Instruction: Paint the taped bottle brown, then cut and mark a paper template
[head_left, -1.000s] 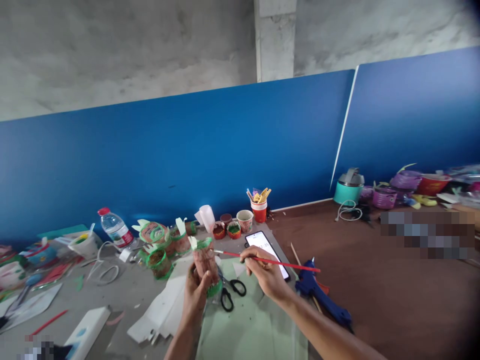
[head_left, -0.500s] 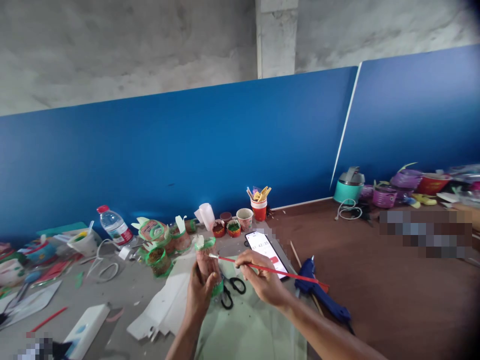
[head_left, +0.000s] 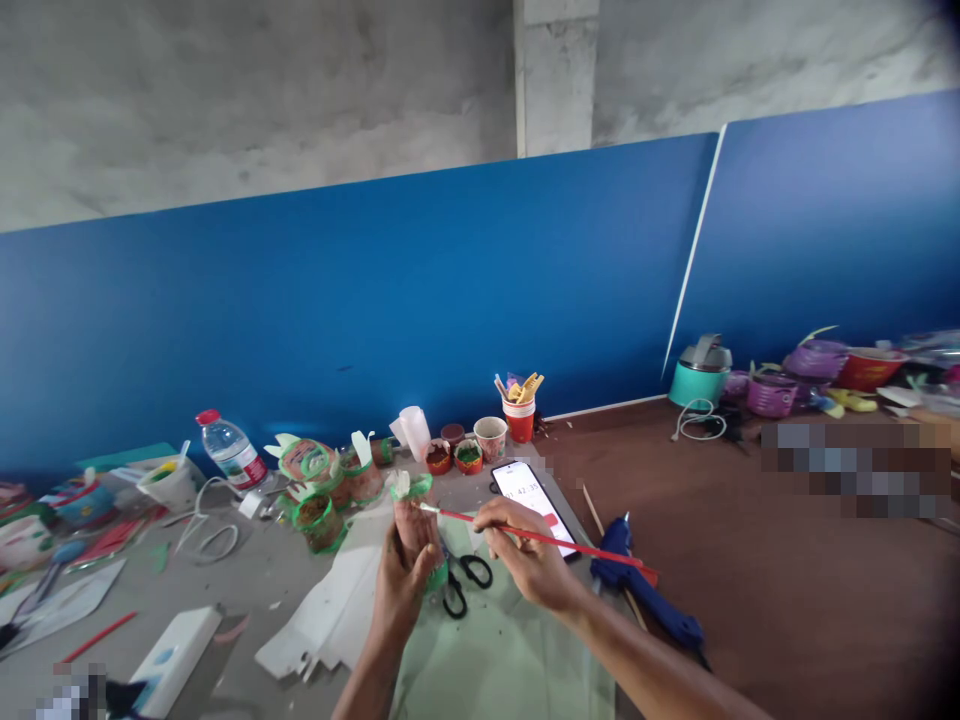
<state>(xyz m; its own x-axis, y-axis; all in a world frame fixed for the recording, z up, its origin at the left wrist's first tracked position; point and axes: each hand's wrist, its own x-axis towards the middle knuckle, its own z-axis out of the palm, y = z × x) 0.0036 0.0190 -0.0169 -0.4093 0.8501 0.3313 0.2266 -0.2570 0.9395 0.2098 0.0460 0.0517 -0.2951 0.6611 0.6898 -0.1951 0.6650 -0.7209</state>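
Observation:
My left hand is wrapped round a brownish-pink painted cup with green bands at its rim and base, held nearly upright. A pale piece stands at its rim. Between the fingers of my right hand is a red-handled paintbrush, its tip touching or very close to the cup's side. Black-handled scissors lie just right of the cup, their blades partly hidden. A phone with a timer on its screen lies beyond my right hand. Two small paint cups stand behind.
A blue glue gun lies right of my right forearm. White paper sheets are at the left, beside several painted cups and a water bottle. A cup of clips stands by the blue partition.
Both hands stay nearly where they were, with the brush tip still at the cup's side. The whole view has shifted very slightly.

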